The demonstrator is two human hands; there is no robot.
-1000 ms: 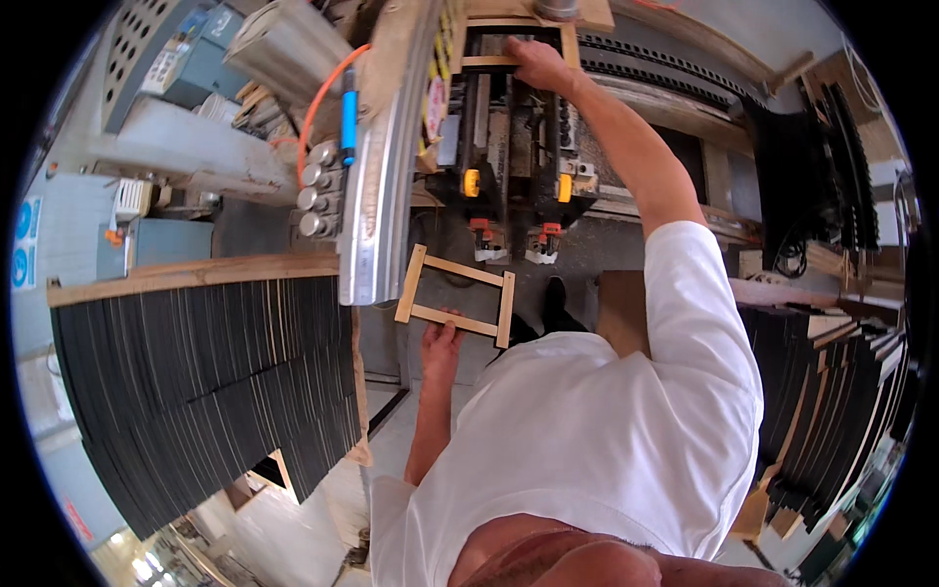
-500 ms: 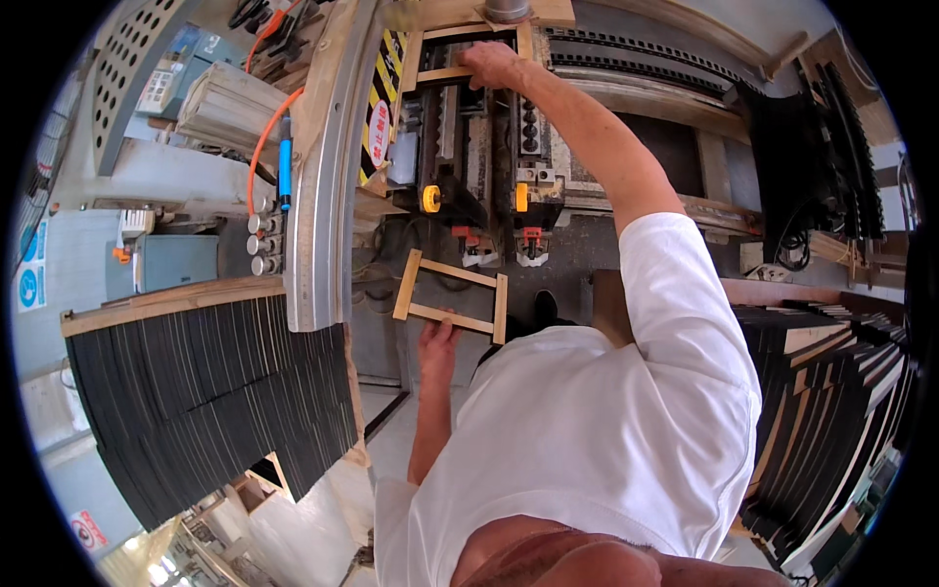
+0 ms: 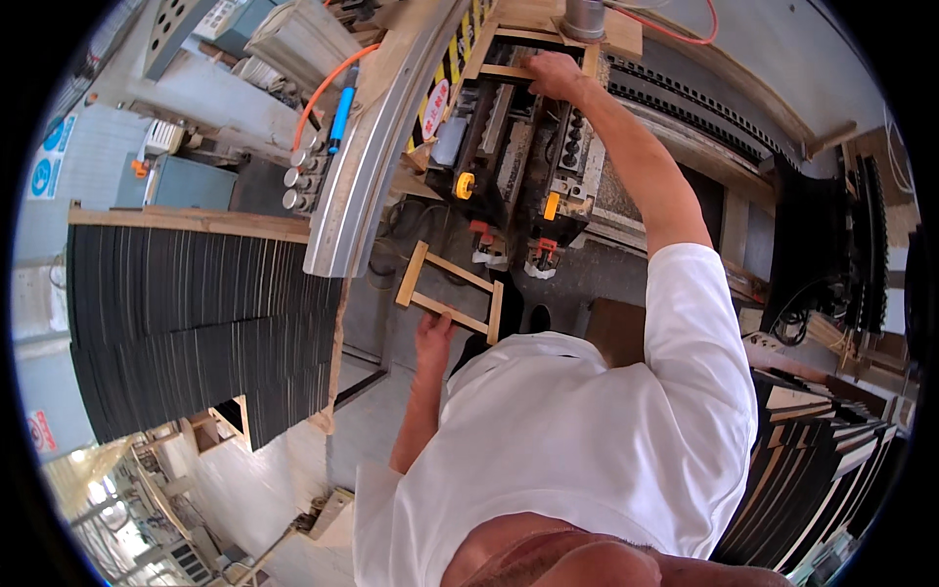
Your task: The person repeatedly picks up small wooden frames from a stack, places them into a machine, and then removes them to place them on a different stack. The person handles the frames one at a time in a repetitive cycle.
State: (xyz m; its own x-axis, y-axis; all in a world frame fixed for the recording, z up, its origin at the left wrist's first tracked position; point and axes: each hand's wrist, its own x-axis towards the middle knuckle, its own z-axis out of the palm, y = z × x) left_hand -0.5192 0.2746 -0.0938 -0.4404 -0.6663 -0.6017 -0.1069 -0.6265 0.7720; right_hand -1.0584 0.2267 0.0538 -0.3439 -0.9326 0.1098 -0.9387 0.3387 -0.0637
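Note:
A small rectangular frame of pale wood (image 3: 465, 321) hangs tilted over the floor in front of my body. My left hand (image 3: 432, 338) pinches it by its near long bar, fingers closed on the wood. At full reach, my right hand (image 3: 555, 76) is on a second wooden frame (image 3: 504, 71), which lies on the machine (image 3: 514, 147) at the far side. Its fingers are curled around the near bar, close to the right corner; the fingertips are partly hidden. Just beyond that hand stands a grey metal cylinder (image 3: 584, 20).
A tall stack of black-faced boards (image 3: 196, 323) stands at left, behind a metal rail (image 3: 377, 147). More dark boards (image 3: 812, 460) are piled at right. Yellow knobs (image 3: 465, 185) jut from the machine's near end. An orange hose (image 3: 328, 88) and a blue air tool (image 3: 342, 119) hang beside the rail.
My view has turned, so the machine and rail sit further right and slanted. Both hands keep their hold on the two wooden frames, with little other movement.

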